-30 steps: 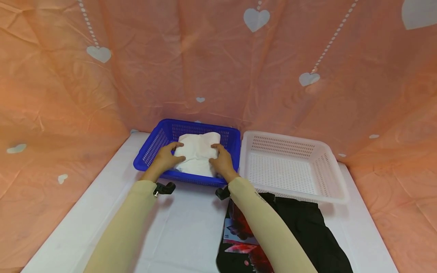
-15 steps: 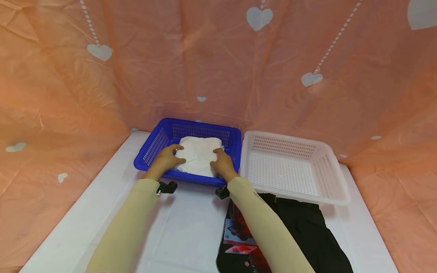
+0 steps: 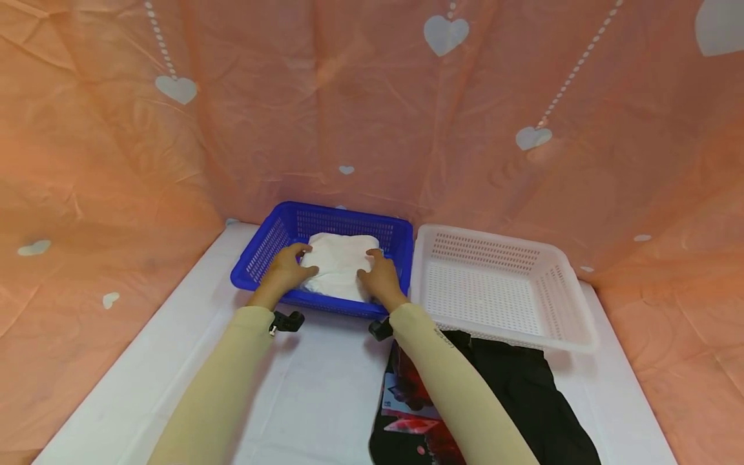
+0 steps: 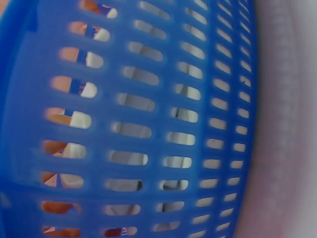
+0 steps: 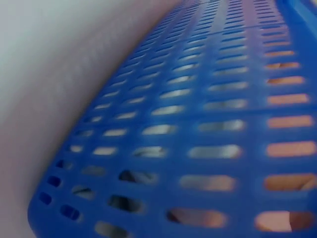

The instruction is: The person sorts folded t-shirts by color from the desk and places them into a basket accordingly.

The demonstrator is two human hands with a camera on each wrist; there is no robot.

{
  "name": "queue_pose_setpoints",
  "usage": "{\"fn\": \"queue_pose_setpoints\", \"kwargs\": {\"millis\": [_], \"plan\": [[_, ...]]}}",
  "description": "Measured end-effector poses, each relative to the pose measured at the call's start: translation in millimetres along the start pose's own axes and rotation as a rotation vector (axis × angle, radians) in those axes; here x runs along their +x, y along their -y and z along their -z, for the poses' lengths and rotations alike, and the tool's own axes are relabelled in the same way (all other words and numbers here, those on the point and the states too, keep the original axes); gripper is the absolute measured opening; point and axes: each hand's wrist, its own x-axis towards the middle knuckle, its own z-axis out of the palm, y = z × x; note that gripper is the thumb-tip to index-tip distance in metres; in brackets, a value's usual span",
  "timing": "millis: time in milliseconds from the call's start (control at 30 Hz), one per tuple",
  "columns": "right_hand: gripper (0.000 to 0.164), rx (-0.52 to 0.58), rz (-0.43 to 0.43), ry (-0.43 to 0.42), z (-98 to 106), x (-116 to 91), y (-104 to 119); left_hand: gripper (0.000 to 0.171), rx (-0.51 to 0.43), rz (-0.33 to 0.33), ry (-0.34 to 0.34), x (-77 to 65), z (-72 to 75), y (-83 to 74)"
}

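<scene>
**Both hands on white cloth in blue basket**

A folded white cloth lies inside a blue basket, which stands at the back of a white worktop. The person's left hand is at the cloth's left edge, thumb and forefinger spread wide apart, the thumb tip on the cloth. The right hand mirrors it at the right edge. Whether the hidden fingers grip the cloth cannot be told.

Just right of the blue basket stands a white basket with a perforated base. In front of it lies a black cloth item, with red and pale-blue printing on its left part, which the right sleeve partly covers. Both sleeves are pale yellow, and a black mount sits at each wrist. An orange sheet with pale hearts hangs behind. The wrist views show mostly the blue basket's slotted wall; shapes seen through the slots are blurred.
</scene>
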Motion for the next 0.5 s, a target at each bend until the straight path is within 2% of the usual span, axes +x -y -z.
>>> {"fn": "queue_pose_setpoints", "kwargs": {"millis": [133, 233, 367, 500], "plan": [[0.055, -0.001, -0.002, -0.003, 1.3, -6.0, 1.8, 0.053, -0.031, -0.031, -0.077, -3.3, -3.3, 2.6], [0.059, -0.020, 0.017, 0.047, 9.2, -13.4, 5.0, 0.051, -0.078, -0.049, -0.131, -6.3, -4.4, 3.2], [0.060, 0.009, 0.106, 0.123, 34.4, -24.4, 6.9, 0.048, -0.141, -0.086, -0.189, -12.3, -0.1, -2.2], [0.055, 0.088, 0.199, 0.125, 68.4, -37.0, 3.5, 0.045, -0.151, -0.146, -0.207, -21.5, 9.0, -12.9]]}}
